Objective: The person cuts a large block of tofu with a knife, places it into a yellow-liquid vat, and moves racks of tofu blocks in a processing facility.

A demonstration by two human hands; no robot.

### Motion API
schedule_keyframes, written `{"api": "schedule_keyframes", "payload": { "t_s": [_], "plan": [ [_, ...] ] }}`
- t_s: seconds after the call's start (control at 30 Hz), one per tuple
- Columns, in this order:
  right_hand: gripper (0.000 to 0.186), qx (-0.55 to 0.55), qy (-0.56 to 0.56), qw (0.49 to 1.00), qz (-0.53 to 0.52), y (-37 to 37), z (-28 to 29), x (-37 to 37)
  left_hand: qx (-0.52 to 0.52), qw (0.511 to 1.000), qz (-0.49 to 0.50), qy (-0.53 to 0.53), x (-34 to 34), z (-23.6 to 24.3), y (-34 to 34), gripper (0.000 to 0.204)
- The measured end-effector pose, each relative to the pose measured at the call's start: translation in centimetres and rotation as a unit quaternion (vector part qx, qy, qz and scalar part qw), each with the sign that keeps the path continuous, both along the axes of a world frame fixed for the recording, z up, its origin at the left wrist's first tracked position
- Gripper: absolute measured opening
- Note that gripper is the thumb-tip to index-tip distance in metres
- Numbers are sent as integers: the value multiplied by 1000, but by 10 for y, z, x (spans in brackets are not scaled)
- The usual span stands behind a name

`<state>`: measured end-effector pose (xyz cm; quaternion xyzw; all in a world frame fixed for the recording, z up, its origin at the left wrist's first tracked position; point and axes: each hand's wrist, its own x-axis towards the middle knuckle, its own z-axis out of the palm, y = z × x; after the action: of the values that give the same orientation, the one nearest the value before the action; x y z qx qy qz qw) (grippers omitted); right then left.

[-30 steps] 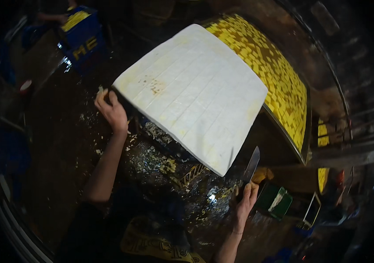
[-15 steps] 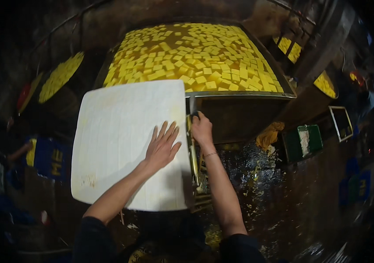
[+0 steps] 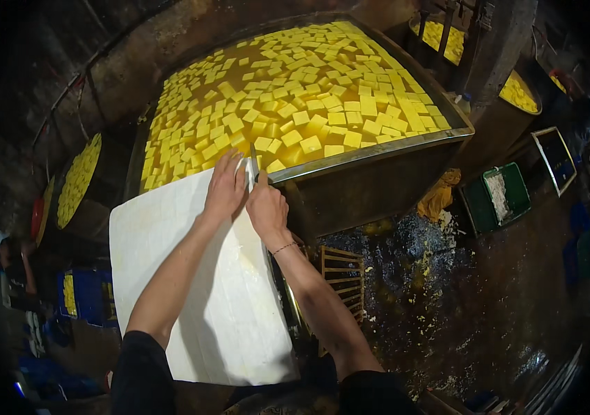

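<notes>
A large white slab, square and faintly lined, lies in front of a big metal vat full of yellow cubes in yellow liquid. My left hand rests on the slab near its far right corner, fingers stretched out along the surface. My right hand is closed on the handle of a knife, just beside my left hand at the slab's right edge. The blade points away from me toward the vat and is partly hidden.
Round tubs of yellow pieces stand left and right. A green crate, yellow cloth and slatted wooden rack sit at right. A co-worker is at far left by blue crates. Scraps litter the wet floor.
The view has swung round to face the vat. My left hand moved from the slab's edge onto its top, then farther forward. My right hand, with the knife, moved to the far right corner.
</notes>
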<state>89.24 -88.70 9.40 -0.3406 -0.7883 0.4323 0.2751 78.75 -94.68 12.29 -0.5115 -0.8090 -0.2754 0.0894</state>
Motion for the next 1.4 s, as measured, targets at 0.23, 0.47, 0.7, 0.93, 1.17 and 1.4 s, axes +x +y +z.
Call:
{"api": "schedule_keyframes", "payload": {
  "t_s": [0.23,0.47,0.7,0.93,1.17,1.4],
  "plan": [
    [27,15,-16,1000,17,1,1,11,-179,970,-161,28,-37,11,57,33],
    [30,-8,-55,997,52,-39,14,88,-414,873,-242,90,-21,37,75,33],
    [37,-48,-68,995,63,-81,8,154,-534,791,-275,116,17,22,65,28],
    [40,-63,-27,996,61,-119,-7,210,-532,774,-341,52,72,22,29,30],
    [40,-110,-49,990,78,-160,-8,297,-578,728,-363,-68,163,10,-23,28],
    [45,-120,-37,991,41,-213,-28,349,-631,623,-450,-103,212,-7,-36,34]
  ]
}}
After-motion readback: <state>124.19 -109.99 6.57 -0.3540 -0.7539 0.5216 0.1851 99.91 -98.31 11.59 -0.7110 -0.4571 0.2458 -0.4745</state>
